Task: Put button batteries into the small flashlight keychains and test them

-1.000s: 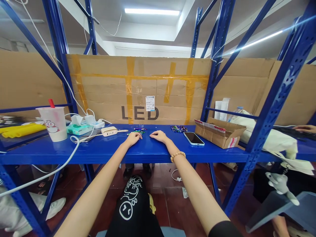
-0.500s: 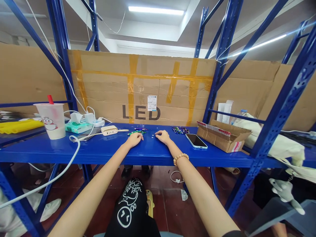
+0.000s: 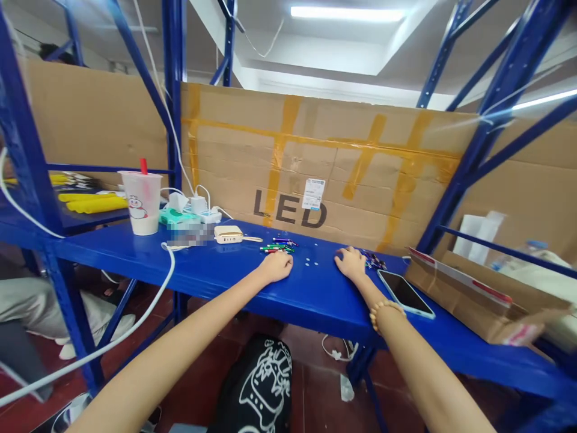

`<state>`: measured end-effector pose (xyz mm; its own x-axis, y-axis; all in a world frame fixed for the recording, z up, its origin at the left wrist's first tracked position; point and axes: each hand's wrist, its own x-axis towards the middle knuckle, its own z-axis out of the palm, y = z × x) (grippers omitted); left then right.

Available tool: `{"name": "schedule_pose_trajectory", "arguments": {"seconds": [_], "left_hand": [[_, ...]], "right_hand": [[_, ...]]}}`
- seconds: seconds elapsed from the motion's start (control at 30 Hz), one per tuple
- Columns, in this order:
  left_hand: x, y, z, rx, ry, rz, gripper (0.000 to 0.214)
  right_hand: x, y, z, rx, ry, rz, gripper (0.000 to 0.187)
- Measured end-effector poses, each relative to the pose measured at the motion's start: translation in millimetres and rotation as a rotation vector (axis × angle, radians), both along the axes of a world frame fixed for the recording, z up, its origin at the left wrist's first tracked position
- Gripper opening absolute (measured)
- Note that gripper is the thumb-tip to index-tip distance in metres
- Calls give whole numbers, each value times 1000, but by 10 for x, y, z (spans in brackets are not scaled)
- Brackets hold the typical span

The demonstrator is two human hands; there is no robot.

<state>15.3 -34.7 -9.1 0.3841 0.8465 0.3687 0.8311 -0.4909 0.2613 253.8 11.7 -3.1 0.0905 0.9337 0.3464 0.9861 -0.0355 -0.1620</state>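
Note:
My left hand (image 3: pixel 277 266) rests on the blue tabletop with its fingers curled in; whatever may be inside them is hidden. Just beyond it lies a small group of slim, shiny green, red and blue pieces (image 3: pixel 280 246), too small to name. My right hand (image 3: pixel 351 263) lies farther right, palm down, fingers apart. It is close beside a pile of small dark purple and blue shiny pieces (image 3: pixel 375 260), partly covering that pile's near side. Between my hands, a few tiny white dots (image 3: pixel 308 262) show on the tabletop.
A phone (image 3: pixel 406 293) and an open cardboard box (image 3: pixel 473 294) are on the right. At left stand a drink cup (image 3: pixel 145 207), a cream power bank (image 3: pixel 228 234), a tissue pack (image 3: pixel 180 218) and white cables. A tall cardboard sheet (image 3: pixel 234 156) closes off the back.
The view has turned, so the scene sits tilted. My right hand has moved away from my left, right up to the dark pile. My left hand's fingers are more curled.

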Motion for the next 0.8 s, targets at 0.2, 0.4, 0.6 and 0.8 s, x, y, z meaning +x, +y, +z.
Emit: {"name": "schedule_pose_trajectory", "arguments": {"seconds": [0.2,0.4,0.6,0.8], "left_hand": [[-23,191,89,-50,52,-14,21],[78,353,100,58,230,-132,20],[95,366,95,205,310,-275,18],[82,377,62,534,346,-482,14]], "right_hand": [[346,223,152,-133,-93,-141,33],[376,378,280,-191,-166,-148,25],[22,550,203,-113,-257,-142,34],[-421,720,83,-97,-338,-11,30]]}}
